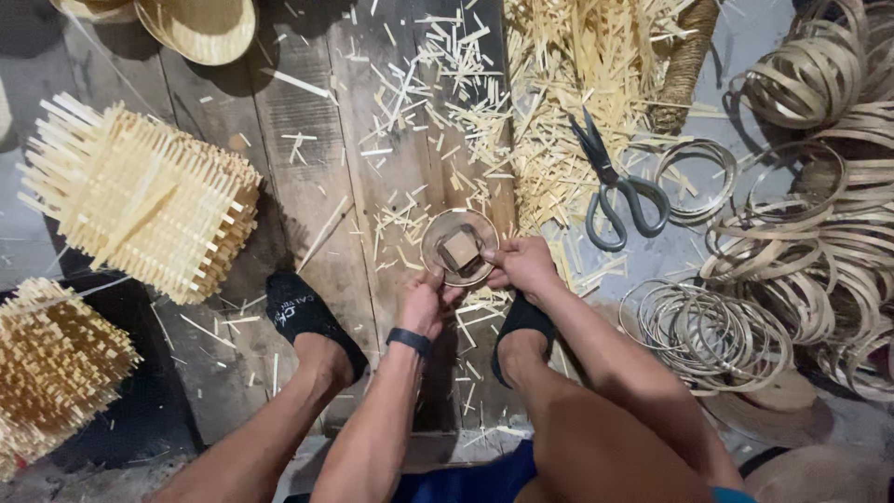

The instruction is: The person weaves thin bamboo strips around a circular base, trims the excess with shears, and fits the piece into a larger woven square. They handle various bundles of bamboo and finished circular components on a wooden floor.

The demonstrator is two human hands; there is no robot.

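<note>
head camera looks straight down on a person seated low over a worn plank floor (307, 186), knees apart and both feet in dark slippers planted on the boards, so that the work sits between the legs where both arms reach it easily. the left hand (424, 303), with a dark band at the wrist, curls its fingers around the near rim of a small round bamboo hoop (459, 244), while the right hand (521, 265) pinches the rim from the other side; held from both sides like this the ring seems kept steady and level. inside the hoop rests a small squarish wooden block (460, 250), touching the ring's inner face, perhaps as a form or a brace, though i cannot tell which. the hoop hangs just above the boards near the middle of the floor, in front of the feet. grey-handled scissors (615, 186) lie open just beyond the right hand, within easy reach, at the edge of a heap of pale bamboo offcuts (577, 74) that spreads to the far edge of the floor. along the right edge lie stacks of thin bamboo rings (708, 326) and coils of flat strip (819, 233), piled on the working side. at the left edge stand two bristly woven bamboo pieces (140, 200), set apart from the clutter, and woven round trays (200, 26) sit at the far left corner.
</note>
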